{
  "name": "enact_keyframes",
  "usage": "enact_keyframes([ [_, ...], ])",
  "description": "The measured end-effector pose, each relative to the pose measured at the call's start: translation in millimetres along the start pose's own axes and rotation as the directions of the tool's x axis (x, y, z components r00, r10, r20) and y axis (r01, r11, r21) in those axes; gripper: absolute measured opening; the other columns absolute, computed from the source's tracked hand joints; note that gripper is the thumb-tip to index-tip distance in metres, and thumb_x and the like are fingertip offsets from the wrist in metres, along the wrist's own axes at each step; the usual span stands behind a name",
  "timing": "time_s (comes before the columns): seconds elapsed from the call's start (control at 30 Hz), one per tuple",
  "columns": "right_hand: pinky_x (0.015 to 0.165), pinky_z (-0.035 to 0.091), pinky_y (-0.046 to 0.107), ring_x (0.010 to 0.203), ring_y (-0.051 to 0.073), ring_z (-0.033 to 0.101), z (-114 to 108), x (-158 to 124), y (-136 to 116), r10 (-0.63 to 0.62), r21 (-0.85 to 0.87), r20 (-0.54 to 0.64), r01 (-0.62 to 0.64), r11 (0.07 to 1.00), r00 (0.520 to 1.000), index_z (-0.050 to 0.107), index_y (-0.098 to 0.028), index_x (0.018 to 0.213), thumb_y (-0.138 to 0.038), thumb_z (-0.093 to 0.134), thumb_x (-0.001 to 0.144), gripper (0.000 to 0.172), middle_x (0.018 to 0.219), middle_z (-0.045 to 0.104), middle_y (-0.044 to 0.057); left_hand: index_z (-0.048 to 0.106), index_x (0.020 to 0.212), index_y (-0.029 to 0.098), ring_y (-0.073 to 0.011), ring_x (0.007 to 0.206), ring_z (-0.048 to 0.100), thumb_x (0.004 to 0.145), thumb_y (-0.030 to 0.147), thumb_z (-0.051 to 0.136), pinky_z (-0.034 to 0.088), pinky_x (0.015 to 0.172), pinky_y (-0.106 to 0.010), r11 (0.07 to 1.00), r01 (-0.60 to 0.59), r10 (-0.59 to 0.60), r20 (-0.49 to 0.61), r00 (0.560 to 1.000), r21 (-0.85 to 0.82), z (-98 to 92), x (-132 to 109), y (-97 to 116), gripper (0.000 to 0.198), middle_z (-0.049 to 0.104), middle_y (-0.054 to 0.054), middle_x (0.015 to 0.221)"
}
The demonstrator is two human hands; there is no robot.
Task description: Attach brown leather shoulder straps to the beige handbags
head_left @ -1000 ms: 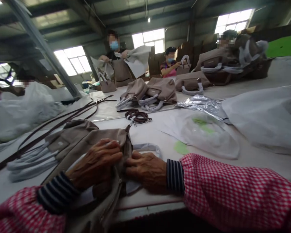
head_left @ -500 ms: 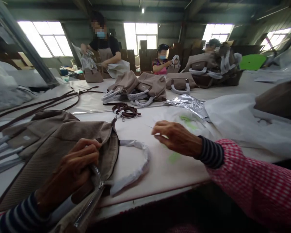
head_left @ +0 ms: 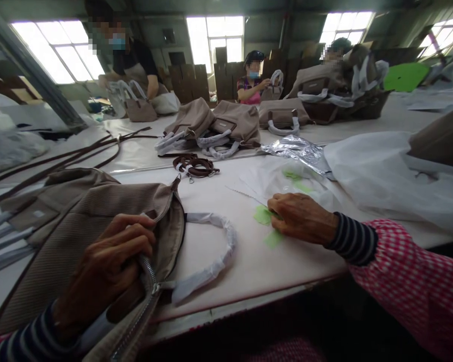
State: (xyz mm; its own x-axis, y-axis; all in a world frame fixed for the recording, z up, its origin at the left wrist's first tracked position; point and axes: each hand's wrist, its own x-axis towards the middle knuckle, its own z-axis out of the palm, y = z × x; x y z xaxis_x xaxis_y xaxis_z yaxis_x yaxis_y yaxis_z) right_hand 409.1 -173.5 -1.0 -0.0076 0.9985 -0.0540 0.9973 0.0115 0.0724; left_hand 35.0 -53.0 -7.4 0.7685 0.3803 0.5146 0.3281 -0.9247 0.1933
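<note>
My left hand [head_left: 109,261] is closed on the zipped opening of a taupe handbag [head_left: 94,211], its fingers curled over the edge. The bag's metal zipper [head_left: 138,311] is undone, and the lining shows. One bag handle [head_left: 226,241], wrapped in white film, loops out onto the table. My right hand [head_left: 304,218] is pinched down on the tabletop, fingertips against light green scraps [head_left: 263,214]. A thin pale twisted strand [head_left: 245,193] runs from the table towards these fingers. What they pinch is hidden.
Coiled brown straps [head_left: 196,166] lie beyond the bag. Several taupe handbags [head_left: 234,120] are heaped farther back. Crumpled silver foil [head_left: 296,149] and white wrapping [head_left: 377,176] lie to the right. Long brown straps [head_left: 71,156] stretch leftward. Co-workers [head_left: 136,65] handle bags across the table.
My right hand has moved right and down from above the table onto the green scraps. My left hand keeps its hold on the bag. The co-worker at left has lowered a bag and leaned over.
</note>
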Motion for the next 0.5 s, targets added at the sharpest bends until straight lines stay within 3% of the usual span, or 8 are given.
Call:
enact_keyframes([
  [0.3,0.065,0.027,0.033,0.066,0.019,0.057,8.2,-2.2,-0.8,0.048,-0.076,-0.055,-0.052,0.996,0.997,0.055,-0.020,0.078,-0.018,0.057,0.085,0.007,0.083,0.066,0.007,0.064,0.073,0.023,-0.0255,0.119,0.057,0.080,0.002,0.050,0.050,0.100,-0.047,0.992,0.075,-0.062,-0.124,0.990,0.100,-5.6,0.1,15.7,0.026,0.076,0.001,0.098],
  [0.5,0.068,0.029,0.035,0.073,0.020,0.060,13.5,-0.9,3.8,0.035,-0.034,-0.116,-0.039,0.999,0.993,0.052,-0.022,0.075,-0.018,0.057,0.085,0.012,0.080,0.063,0.006,0.064,0.069,0.020,-0.0261,0.116,0.057,0.077,0.001,0.051,0.049,0.099,-0.045,0.991,0.101,-0.089,-0.137,0.986,0.084,-5.0,2.8,17.6,0.025,0.077,-0.002,0.098],
])
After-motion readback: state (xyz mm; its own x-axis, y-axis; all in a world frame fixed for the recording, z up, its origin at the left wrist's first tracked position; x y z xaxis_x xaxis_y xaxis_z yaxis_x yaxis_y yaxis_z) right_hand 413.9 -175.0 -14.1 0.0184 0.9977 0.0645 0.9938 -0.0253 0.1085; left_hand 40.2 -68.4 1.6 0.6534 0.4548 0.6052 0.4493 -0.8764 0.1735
